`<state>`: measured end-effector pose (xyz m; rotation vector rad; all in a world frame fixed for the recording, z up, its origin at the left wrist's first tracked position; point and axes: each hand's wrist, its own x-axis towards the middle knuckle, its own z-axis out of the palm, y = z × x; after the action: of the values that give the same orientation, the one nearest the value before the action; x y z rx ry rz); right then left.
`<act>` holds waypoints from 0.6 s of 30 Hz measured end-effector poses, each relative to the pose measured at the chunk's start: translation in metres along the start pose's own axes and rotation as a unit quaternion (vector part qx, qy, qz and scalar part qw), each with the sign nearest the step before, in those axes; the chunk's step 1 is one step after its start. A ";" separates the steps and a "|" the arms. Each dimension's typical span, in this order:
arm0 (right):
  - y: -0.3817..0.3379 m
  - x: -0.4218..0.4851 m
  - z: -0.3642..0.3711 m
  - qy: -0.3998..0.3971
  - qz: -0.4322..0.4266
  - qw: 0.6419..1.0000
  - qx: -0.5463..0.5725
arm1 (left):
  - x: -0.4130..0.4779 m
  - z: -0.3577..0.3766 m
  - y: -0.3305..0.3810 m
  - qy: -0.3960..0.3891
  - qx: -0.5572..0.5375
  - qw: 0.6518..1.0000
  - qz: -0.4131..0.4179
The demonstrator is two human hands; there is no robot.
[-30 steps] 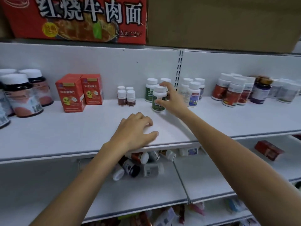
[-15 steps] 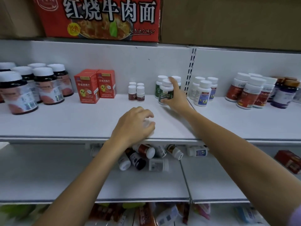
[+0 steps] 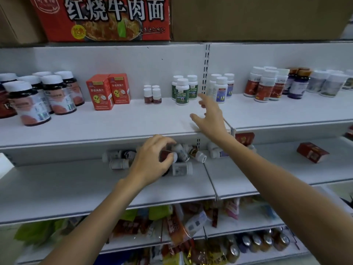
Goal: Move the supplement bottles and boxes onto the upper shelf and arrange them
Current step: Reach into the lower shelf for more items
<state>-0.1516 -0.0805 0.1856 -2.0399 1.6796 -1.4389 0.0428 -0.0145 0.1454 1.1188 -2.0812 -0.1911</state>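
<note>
— On the lower shelf (image 3: 76,180), nearest the camera, what did the left hand (image 3: 150,163) have?

— Its grip was clamped on a dark red bottle (image 3: 166,156) with a white cap, one of the heap of toppled bottles (image 3: 179,168) lying on their sides. I judged the step in hand to be picking one more bottle from below.

— And further along that shelf?

— A red box (image 3: 312,152) lay well apart from the heap, to the right, not yet moved up.

— What of the right hand (image 3: 212,115)?

— It was higher and farther off, over the front of the upper shelf (image 3: 114,127). Its grip was apart, fingers spread, holding nothing. Just beyond it the green-label bottles (image 3: 182,91) stood upright near the back wall.

— So what did the next move call for?

— Lifting the dark red bottle clear without rolling its neighbours, turning it upright, and standing it on the upper shelf beside its own kind. Its label was too blurred to tell which group that was.
</note>
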 end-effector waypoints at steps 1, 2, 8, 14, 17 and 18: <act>-0.001 -0.014 -0.001 -0.002 -0.003 1.000 -0.002 | -0.009 0.003 0.001 -0.006 -0.004 1.000 -0.008; 0.000 -0.029 -0.003 -0.001 -0.007 1.000 -0.004 | -0.017 0.006 0.001 -0.014 -0.010 1.000 -0.016; 0.006 -0.102 -0.006 0.078 -0.060 0.994 -0.048 | -0.064 0.032 -0.001 -0.072 -0.048 0.993 -0.083; 0.041 -0.179 0.024 -0.047 0.043 0.997 -0.033 | -0.097 0.057 -0.018 -0.108 -0.031 0.987 -0.115; 0.058 -0.185 0.038 -0.081 0.095 0.992 -0.022 | -0.100 0.065 -0.028 -0.104 -0.029 0.985 -0.131; 0.063 -0.182 0.042 -0.087 0.103 0.991 -0.018 | -0.099 0.068 -0.033 -0.104 -0.027 0.985 -0.137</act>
<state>-0.1512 0.0269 0.0200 -1.8821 1.7931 -1.1406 0.0516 0.0279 0.0286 1.3997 -2.0789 -0.5132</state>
